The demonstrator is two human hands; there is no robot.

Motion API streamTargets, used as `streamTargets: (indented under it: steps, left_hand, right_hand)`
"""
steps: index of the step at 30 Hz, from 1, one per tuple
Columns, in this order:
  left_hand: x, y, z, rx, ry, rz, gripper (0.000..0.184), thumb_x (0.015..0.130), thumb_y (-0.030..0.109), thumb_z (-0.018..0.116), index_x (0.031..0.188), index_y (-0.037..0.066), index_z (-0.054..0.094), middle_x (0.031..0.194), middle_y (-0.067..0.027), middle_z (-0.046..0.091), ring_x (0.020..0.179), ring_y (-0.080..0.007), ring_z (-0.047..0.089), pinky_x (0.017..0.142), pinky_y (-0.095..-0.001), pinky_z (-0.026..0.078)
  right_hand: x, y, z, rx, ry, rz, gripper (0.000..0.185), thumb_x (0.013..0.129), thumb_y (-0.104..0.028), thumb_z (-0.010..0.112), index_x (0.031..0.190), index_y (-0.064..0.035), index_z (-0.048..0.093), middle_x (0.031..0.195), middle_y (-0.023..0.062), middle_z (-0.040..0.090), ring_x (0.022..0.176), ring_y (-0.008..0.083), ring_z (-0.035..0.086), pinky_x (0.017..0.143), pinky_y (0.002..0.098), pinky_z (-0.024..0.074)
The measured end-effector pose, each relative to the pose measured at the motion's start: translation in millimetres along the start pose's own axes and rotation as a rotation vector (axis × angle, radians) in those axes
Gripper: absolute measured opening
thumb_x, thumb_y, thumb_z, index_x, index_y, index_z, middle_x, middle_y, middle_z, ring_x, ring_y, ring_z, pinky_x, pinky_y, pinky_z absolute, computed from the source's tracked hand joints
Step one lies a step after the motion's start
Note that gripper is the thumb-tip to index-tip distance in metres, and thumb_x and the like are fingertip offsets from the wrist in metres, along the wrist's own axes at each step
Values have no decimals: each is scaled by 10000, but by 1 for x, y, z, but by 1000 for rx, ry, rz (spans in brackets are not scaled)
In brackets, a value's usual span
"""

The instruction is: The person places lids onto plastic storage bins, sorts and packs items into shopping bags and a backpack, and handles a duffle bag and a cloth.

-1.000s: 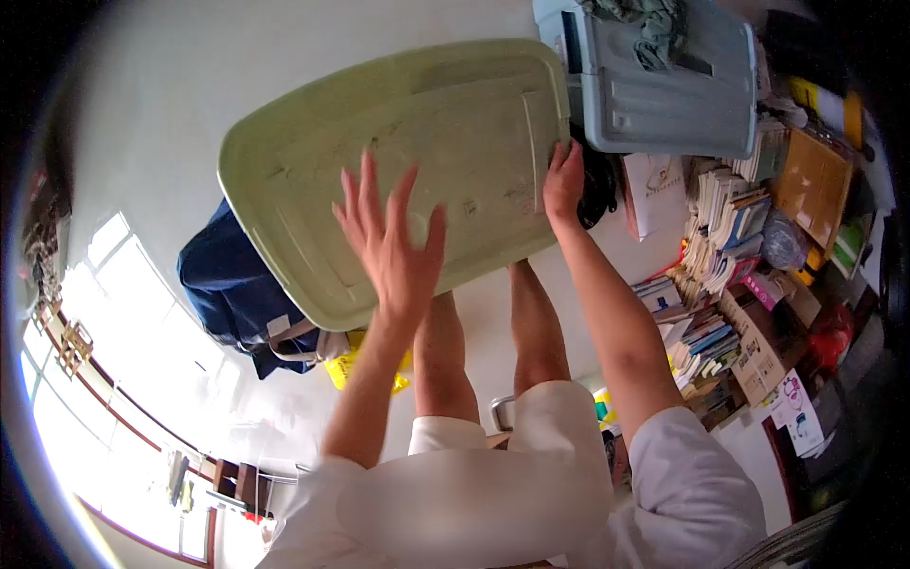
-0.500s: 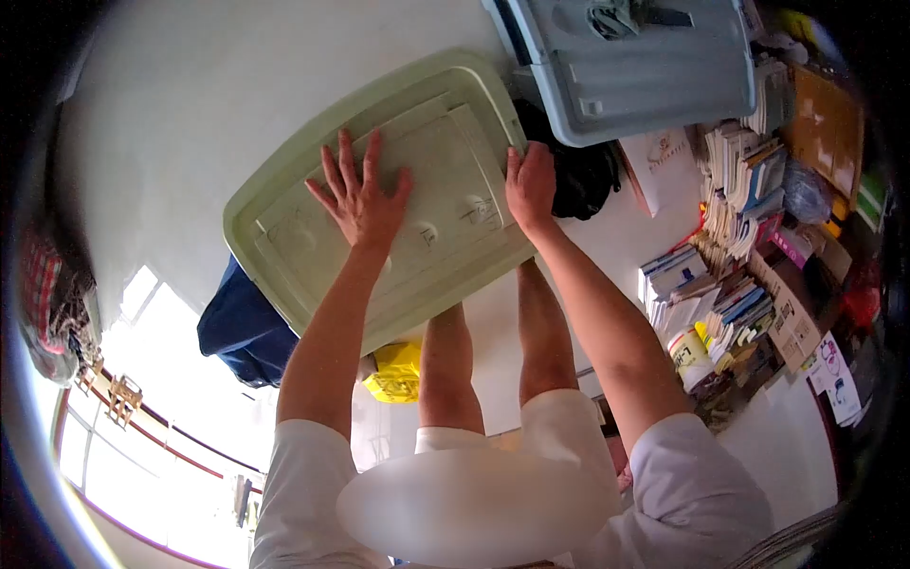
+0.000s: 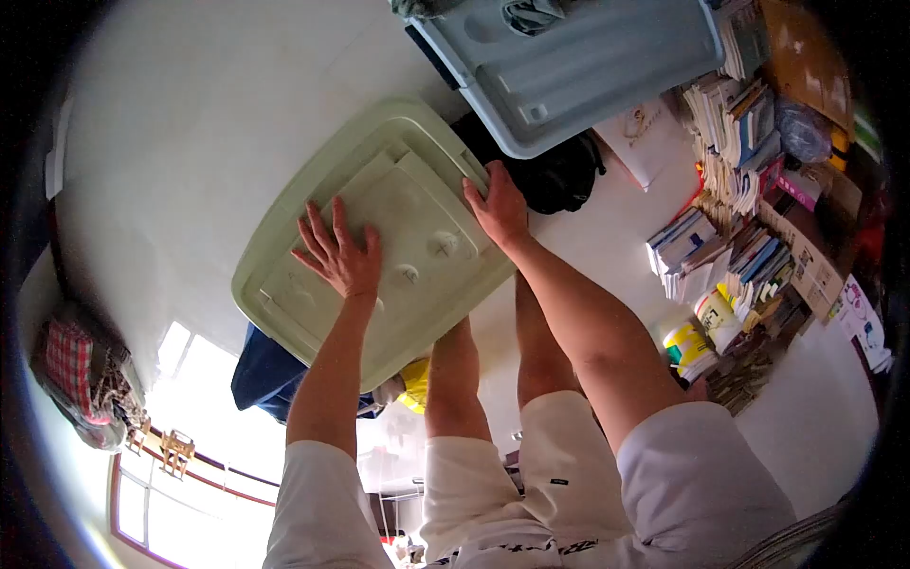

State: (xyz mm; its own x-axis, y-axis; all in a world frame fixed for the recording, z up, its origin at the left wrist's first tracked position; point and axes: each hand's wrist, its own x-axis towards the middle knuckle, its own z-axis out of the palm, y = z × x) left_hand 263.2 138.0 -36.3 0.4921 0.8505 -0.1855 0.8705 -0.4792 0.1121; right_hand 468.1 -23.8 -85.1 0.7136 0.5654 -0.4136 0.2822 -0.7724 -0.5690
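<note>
One pale green plastic lid is being handled with two hands, below the centre of the view; whether a tub lies under it cannot be told. The directions are given from this lid.

At 8 o'clock, a red checked cloth is seen, well apart. At between 7 and 8 o'clock, a dark blue bag is partly covered by the near edge. The left hand is laid on the lid's face, with the fingers spread wide. Near 5 o'clock, a yellow bag is seen. By the right hand, the upper right edge is held, the fingers closed around it.

The step in hand is judged to be steadying and tilting; for any further move, the edge grip should be kept firm and the flat palm pressed evenly. At 2 o'clock, room is limited by a black bag and a grey-blue bin, and further by the books. More room is offered towards 10 o'clock, over the pale surface
</note>
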Motion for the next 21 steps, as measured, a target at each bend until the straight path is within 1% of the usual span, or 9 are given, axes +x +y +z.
streamTargets:
  steps: [2,4,7,9,11,12,14,18,21]
  left_hand:
    - [1,-1,2,14,1,12,744,799,388,645,1488,303,377,1600,-53,235,1482,-326,168,1155,-648,38]
    - [-1,-4,6,34,-4,11,746,796,383,641,1488,298,376,1600,-55,235,1481,-328,170,1155,-647,38]
    - [-3,-7,9,41,3,20,755,786,372,641,1489,291,377,1601,-59,232,1480,-332,170,1156,-645,41]
    - [-4,-7,8,18,8,25,758,783,367,643,1488,288,378,1599,-63,235,1478,-335,177,1155,-645,45]
    - [-4,-5,5,12,18,33,755,785,367,642,1487,287,379,1598,-65,237,1477,-335,180,1156,-645,46]
    - [-4,-2,5,-4,37,37,752,787,366,642,1487,287,379,1597,-67,238,1476,-335,182,1156,-644,47]
    - [-3,0,6,-2,28,32,743,792,368,639,1485,287,382,1597,-66,239,1474,-336,184,1155,-645,47]
    - [0,-3,7,23,32,23,721,806,365,635,1479,288,388,1594,-64,245,1473,-341,185,1152,-651,49]
    - [2,-4,2,7,28,42,717,806,354,638,1476,286,393,1589,-63,254,1471,-342,191,1148,-656,50]
  right_hand:
    - [3,-3,-1,107,39,27,627,874,-471,667,1176,50,490,1076,265,557,953,442,590,782,498,509]
    - [2,-4,-6,-26,328,-138,619,851,-471,701,1199,-9,481,1050,181,521,950,380,558,821,466,486]
    - [-1,1,-5,-116,181,-100,605,837,-473,719,1159,3,530,1073,171,496,997,357,519,856,430,479]
    - [-5,1,1,-61,243,-129,526,860,-461,701,1106,-16,569,1053,173,555,963,360,570,816,426,499]
    - [-8,4,3,100,63,36,488,883,-450,679,1131,-45,565,1022,163,626,907,354,630,745,422,520]
    - [-10,6,4,97,67,38,488,883,-450,679,1131,-45,565,1022,163,626,907,354,630,745,422,520]
    - [-11,8,9,8,186,-64,485,900,-443,660,1191,-69,555,1029,149,671,883,349,669,714,414,541]
    - [0,5,2,7,163,-66,529,903,-438,660,1262,-71,530,1089,156,663,921,347,670,748,397,554]
    - [5,4,-2,96,108,-180,536,914,-423,650,1300,-76,515,1115,158,660,956,333,670,774,386,561]
